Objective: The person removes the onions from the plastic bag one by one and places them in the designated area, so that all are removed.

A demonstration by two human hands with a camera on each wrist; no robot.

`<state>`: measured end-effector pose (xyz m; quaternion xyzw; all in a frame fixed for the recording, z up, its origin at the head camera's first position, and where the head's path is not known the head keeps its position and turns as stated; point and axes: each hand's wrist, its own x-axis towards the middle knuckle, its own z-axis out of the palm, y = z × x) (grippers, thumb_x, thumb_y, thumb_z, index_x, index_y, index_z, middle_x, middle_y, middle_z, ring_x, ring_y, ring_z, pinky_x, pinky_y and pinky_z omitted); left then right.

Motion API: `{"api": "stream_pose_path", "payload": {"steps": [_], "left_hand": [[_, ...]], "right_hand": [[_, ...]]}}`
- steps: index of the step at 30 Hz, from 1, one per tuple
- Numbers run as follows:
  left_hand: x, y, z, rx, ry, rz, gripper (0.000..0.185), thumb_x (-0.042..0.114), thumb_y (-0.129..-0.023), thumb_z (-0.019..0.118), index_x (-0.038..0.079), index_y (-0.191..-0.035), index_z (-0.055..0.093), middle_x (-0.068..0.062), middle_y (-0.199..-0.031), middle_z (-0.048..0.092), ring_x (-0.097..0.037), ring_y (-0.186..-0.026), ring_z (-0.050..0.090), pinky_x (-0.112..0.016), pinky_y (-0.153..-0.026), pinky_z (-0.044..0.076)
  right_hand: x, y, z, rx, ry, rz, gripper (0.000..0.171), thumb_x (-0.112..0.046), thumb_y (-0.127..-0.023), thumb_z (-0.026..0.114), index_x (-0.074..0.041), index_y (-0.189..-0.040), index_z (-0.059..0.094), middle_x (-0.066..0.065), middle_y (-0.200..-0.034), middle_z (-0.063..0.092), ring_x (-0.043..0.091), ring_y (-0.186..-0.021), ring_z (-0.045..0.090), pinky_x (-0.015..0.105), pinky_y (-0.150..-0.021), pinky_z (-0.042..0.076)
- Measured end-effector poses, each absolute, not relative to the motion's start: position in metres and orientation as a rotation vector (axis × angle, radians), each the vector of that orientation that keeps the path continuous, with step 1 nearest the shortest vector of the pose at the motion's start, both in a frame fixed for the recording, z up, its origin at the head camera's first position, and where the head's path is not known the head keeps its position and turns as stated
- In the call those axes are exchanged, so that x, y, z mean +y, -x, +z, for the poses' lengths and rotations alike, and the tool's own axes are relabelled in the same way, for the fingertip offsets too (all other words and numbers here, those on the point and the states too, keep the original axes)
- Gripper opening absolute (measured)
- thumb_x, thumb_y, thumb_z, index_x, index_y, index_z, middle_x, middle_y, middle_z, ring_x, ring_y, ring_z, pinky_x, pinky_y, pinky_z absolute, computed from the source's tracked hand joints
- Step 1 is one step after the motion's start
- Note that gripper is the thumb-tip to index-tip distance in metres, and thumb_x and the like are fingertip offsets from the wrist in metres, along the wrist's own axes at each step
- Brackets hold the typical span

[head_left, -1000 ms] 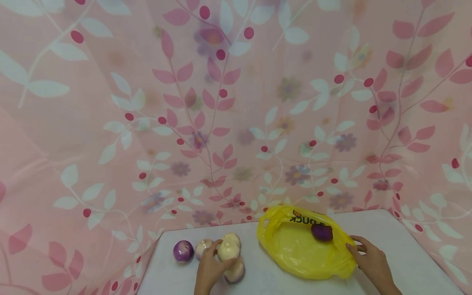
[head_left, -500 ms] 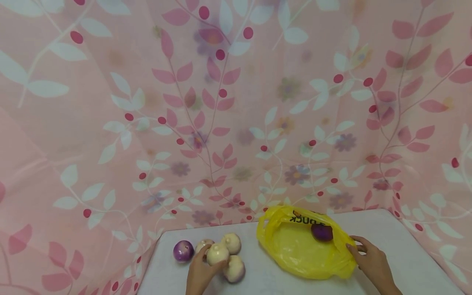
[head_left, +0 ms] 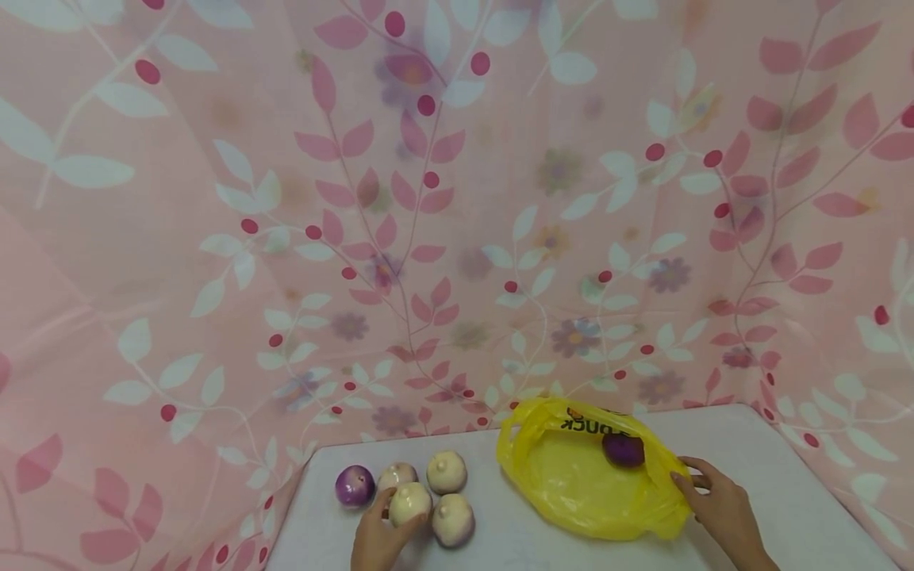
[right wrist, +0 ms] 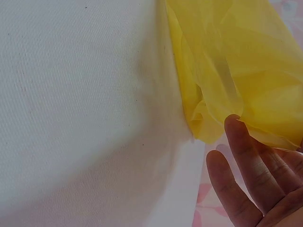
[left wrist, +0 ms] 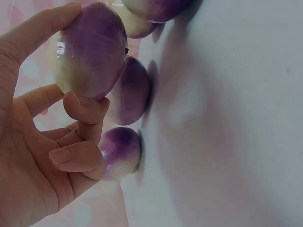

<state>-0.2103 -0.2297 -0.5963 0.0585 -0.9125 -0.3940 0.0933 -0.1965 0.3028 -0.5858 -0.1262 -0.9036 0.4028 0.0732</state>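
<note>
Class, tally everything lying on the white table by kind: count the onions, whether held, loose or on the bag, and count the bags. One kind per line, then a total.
Onions: 5, one gripped in the left hand, three loose beside it (), one on the bag
Yellow plastic bags: 1, its edge touched by the right hand
Total: 6

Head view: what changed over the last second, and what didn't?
The left hand, gripping a pale onion, drew back toward the person, away from the other onions. The right hand stayed at the yellow bag, purple onion inside unmoved.
</note>
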Motion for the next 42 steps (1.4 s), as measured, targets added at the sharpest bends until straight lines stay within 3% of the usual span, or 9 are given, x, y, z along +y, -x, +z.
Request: {"api": "stream_pose_path", "payload": {"steps": [8, 21, 28, 42], "left_hand": [[-0.236, 0.206, -0.603, -2.732, -0.192, -1.144, 0.074, 0.043, -0.069, 0.087, 0.005, -0.127, 0.061, -0.009, -0.088, 0.066, -0.02, -0.076, 0.059, -0.037, -0.061, 0.046], [-0.237, 0.206, -0.611, -2.755, -0.128, -1.097, 0.076, 0.037, -0.069, 0.088, -0.002, -0.127, 0.059, -0.019, -0.094, 0.066, -0.033, -0.088, 0.065, -0.05, -0.075, 0.052], [-0.24, 0.207, -0.615, -2.78, -0.028, -1.068, 0.074, 0.032, -0.069, 0.088, -0.003, -0.127, 0.057, -0.017, -0.093, 0.068, -0.033, -0.085, 0.066, -0.05, -0.075, 0.052], [-0.242, 0.2, -0.613, -2.796, -0.159, -1.058, 0.077, 0.031, -0.07, 0.088, -0.003, -0.13, 0.055, -0.027, -0.101, 0.055, -0.039, -0.089, 0.06, -0.056, -0.073, 0.05]], "right_hand": [[0.303, 0.198, -0.587, -2.717, 0.374, 1.219, 0.059, -0.04, -0.094, 0.066, 0.006, -0.129, 0.053, 0.03, -0.102, 0.067, 0.028, -0.073, 0.069, 0.031, -0.051, 0.054], [0.302, 0.195, -0.586, -2.716, 0.37, 1.208, 0.059, -0.039, -0.094, 0.065, 0.007, -0.129, 0.054, 0.031, -0.102, 0.067, 0.027, -0.071, 0.069, 0.031, -0.051, 0.054], [0.303, 0.195, -0.585, -2.722, 0.378, 1.224, 0.061, -0.042, -0.094, 0.065, 0.006, -0.13, 0.052, 0.032, -0.103, 0.066, 0.026, -0.07, 0.068, 0.032, -0.052, 0.055], [0.303, 0.196, -0.586, -2.717, 0.385, 1.225, 0.062, -0.042, -0.094, 0.064, 0.007, -0.13, 0.052, 0.032, -0.103, 0.066, 0.027, -0.071, 0.069, 0.032, -0.052, 0.054]]}}
